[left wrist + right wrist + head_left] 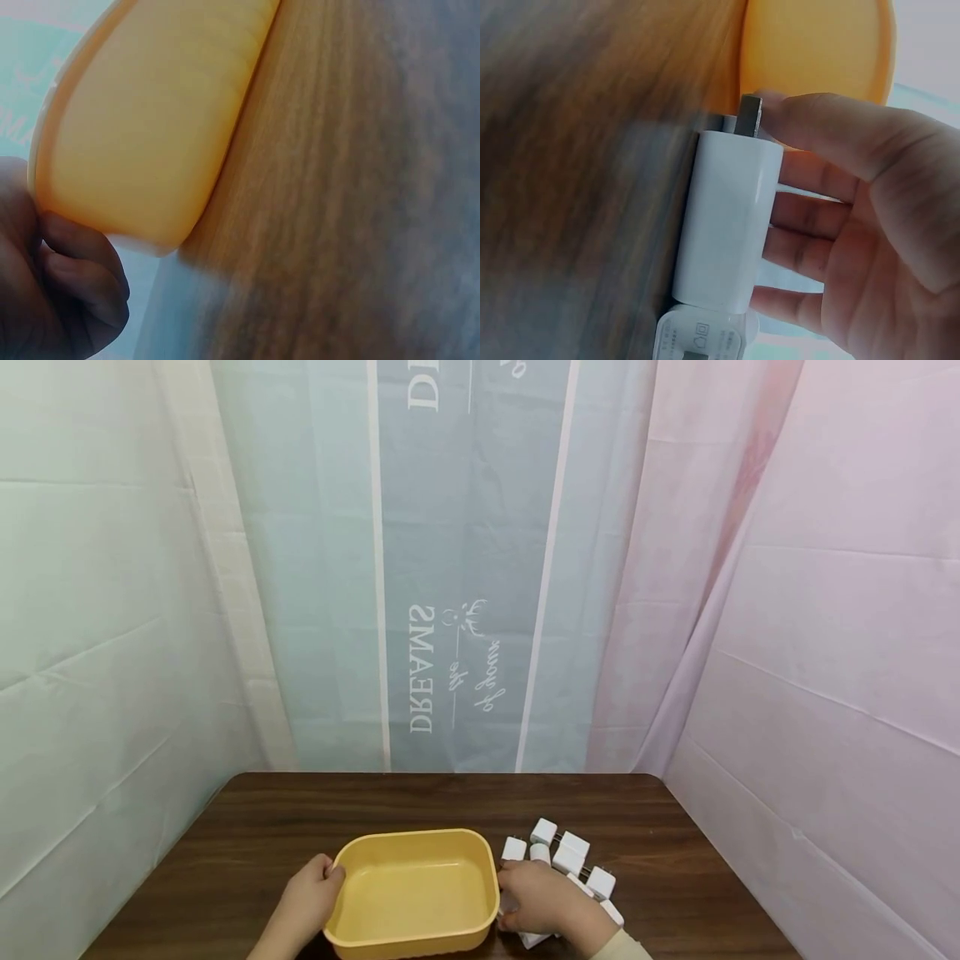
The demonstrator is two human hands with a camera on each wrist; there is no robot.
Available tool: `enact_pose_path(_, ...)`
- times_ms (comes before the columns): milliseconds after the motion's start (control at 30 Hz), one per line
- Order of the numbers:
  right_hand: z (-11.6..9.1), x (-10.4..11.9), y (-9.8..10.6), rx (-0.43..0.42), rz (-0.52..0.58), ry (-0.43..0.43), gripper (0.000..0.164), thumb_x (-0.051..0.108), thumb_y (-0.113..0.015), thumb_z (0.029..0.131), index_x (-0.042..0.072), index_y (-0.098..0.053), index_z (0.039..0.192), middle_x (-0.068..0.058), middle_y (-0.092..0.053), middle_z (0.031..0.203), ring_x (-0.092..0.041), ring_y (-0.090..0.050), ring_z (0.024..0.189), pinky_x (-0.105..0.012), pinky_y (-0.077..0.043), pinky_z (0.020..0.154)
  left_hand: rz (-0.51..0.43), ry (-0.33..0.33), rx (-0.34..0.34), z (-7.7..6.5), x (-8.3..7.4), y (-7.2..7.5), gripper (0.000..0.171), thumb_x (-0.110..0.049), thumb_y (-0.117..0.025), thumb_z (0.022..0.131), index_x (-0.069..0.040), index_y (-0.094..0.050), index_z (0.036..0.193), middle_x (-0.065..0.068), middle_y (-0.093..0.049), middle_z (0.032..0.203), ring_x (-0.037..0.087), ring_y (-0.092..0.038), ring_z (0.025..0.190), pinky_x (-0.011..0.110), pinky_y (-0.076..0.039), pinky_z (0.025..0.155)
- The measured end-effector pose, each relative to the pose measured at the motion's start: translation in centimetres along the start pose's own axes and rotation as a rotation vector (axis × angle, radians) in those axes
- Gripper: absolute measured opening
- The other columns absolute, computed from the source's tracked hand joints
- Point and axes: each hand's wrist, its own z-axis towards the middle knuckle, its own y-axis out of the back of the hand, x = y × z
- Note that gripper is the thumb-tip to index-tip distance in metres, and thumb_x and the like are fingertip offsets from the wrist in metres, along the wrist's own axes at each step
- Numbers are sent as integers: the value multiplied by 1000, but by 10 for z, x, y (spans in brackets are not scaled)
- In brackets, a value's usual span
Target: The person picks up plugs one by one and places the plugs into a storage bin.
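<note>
A yellow rectangular plastic bin (420, 893) stands on the table with its open top up. My left hand (306, 895) grips its left rim; in the left wrist view curled fingers (86, 266) lie at the bin's corner. Beside the bin's right wall, my right hand (540, 893) reaches down among several white charger plugs (572, 853). The right wrist view shows one white charger plug (729, 221) with a metal prong up close. The right thumb is near that prong, and the other fingers extend behind the plug, partly hidden by it.
More white plugs lie loosely right of and beyond my right hand, including a plug (601, 882) with its prongs showing. The dark wooden table (300, 810) ends at a printed curtain (465, 568), with pale cloth walls on both sides.
</note>
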Motion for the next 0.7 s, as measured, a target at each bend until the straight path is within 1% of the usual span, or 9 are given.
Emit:
enact_pose_path(133, -1, 2, 0, -15, -64, -13, 30, 44, -85, 75, 27, -71, 95, 10, -65, 94, -7, -61, 78, -28, -52, 68, -9, 3, 7, 0, 0, 0, 22, -22, -47, 104, -8, -47, 87, 4, -47, 70, 18, -51, 62, 31, -42, 55)
enact_pose_path(267, -2, 3, 0, -19, -88, -24, 31, 46, -86, 75, 27, -71, 93, 9, -65, 92, -8, -62, 78, -31, -52, 69, -21, 4, 8, -1, 1, -1, 23, -22, -46, 104, -8, -47, 85, 3, -46, 68, 18, -50, 61, 30, -41, 53)
enact_pose_path(433, -1, 4, -1, -2, -61, -26, 27, 43, -86, 75, 28, -71, 93, 10, -65, 91, -7, -60, 77, -31, -51, 67, -18, -11, -13, -2, 2, -2, 23, -21, -48, 103, -9, -47, 84, 3, -46, 68, 17, -49, 61, 29, -40, 53)
enact_pose_path(700, 0, 2, 1, 16, 9, -12, 25, 35, -86, 75, 26, -73, 94, 13, -60, 86, -2, -53, 73, -23, -47, 64, -17, -22, -21, -2, 1, -1, 23, -20, -48, 103, -9, -47, 83, 2, -46, 68, 17, -49, 61, 29, -41, 53)
